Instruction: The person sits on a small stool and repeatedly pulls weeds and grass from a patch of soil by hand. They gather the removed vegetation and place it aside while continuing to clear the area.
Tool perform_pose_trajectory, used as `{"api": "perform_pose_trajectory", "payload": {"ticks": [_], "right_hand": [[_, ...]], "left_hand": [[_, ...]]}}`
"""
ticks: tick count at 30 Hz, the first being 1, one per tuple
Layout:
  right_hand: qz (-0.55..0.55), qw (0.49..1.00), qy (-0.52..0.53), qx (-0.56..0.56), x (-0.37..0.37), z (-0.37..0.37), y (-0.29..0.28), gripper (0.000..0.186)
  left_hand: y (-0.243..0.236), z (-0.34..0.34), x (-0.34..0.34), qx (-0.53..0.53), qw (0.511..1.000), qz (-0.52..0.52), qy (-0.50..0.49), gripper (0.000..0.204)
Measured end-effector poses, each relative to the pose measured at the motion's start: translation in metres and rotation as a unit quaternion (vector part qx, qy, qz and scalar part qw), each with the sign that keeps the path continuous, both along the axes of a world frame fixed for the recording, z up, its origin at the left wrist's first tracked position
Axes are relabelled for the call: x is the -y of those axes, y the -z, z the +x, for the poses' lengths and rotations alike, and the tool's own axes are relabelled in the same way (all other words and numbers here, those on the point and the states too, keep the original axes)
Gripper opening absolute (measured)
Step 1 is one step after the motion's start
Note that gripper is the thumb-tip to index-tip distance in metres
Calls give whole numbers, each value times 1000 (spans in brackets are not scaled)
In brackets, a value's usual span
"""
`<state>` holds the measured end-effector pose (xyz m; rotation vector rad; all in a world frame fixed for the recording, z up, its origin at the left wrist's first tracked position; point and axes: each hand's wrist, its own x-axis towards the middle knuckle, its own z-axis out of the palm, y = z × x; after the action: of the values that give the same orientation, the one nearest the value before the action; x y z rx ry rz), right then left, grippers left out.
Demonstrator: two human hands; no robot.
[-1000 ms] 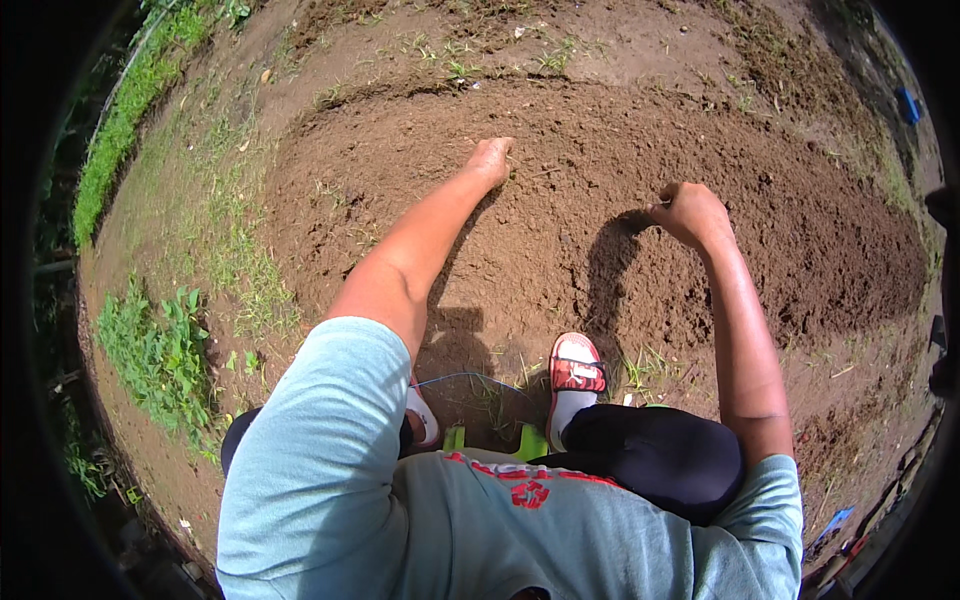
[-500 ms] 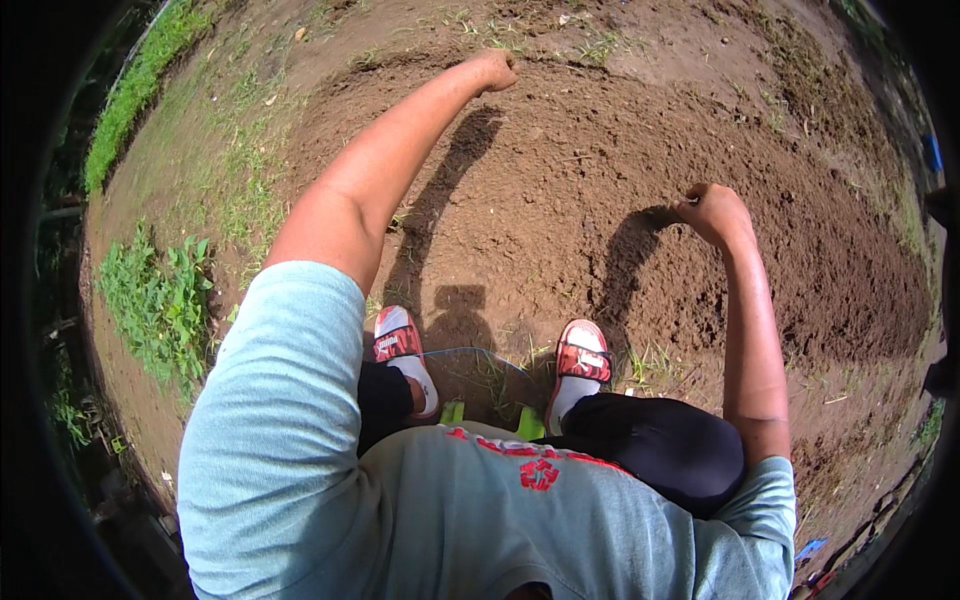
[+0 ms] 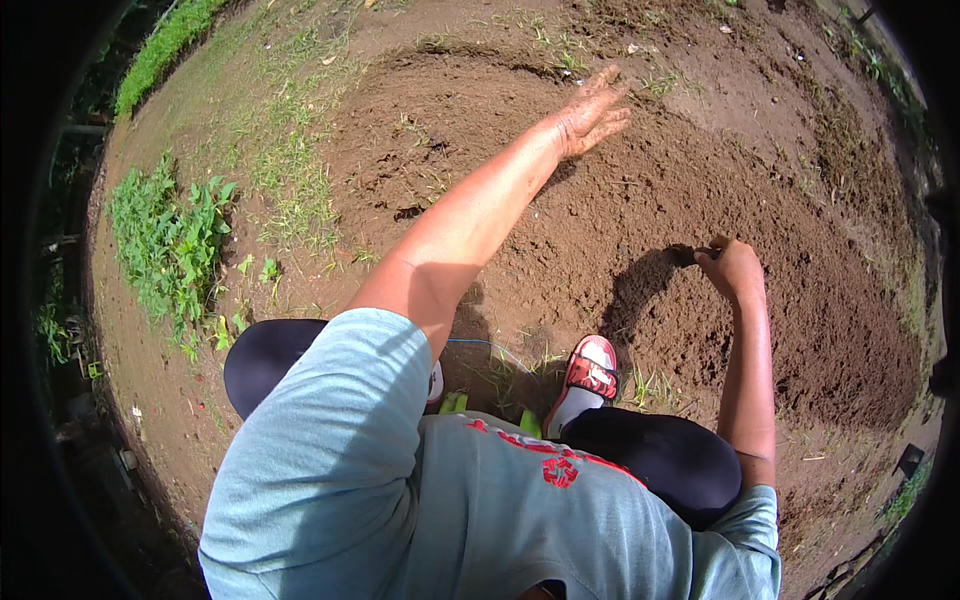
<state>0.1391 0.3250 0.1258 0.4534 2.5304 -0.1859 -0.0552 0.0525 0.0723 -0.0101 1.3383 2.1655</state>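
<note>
Head view: a bed of loose brown soil point(image 3: 570, 245) takes up the middle of the scene and runs off to the right, its surface crumbly and dotted with small clods. The left hand point(image 3: 592, 115) reaches out over the far part of this bed, fingers stretched and parted, the skin smeared with soil; nothing shows in its grasp, though the palm side is turned away, and whether the fingertips touch the ground is not clear. The right hand point(image 3: 732, 268) is over the right part of the bed, nearer the body, its fingers curled in and the thumb brought toward them; whether it has hold of anything cannot be made out. A dark arm shadow point(image 3: 640, 287) lies on the soil just left of it. At the near edge of the bed is a red and white slide sandal point(image 3: 593, 367) on the right foot, over a white sock point(image 3: 570, 408). A thin blue line point(image 3: 478, 342) curves across the ground to the left of the sandal. Bright green pieces point(image 3: 530, 424) show between the feet, next to the hem of the pale blue shirt point(image 3: 330, 430). To the left grows a leafy green plant point(image 3: 170, 245), with a strip of grass point(image 3: 165, 55) at the far left.
</note>
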Motion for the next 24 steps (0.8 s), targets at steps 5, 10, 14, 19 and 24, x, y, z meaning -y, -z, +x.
{"api": "perform_pose_trajectory", "payload": {"ticks": [5, 10, 14, 19, 24], "right_hand": [[-40, 999, 6, -16, 5, 22, -13, 43], [-43, 997, -50, -41, 28, 14, -88, 42], [-78, 993, -89, -29, 69, -42, -116, 40], [-57, 986, -150, 52, 128, -112, -43, 37], [-22, 984, -173, 45, 146, -129, 6, 37]], "left_hand": [[-73, -59, 96, -365, 752, -436, 332, 67], [-73, -24, 306, -323, 613, -656, 299, 64], [5, 58, 363, -554, 382, -603, 429, 80], [108, 80, 317, -653, 346, -490, 462, 75], [162, 88, 288, -609, 402, -564, 386, 54]]}}
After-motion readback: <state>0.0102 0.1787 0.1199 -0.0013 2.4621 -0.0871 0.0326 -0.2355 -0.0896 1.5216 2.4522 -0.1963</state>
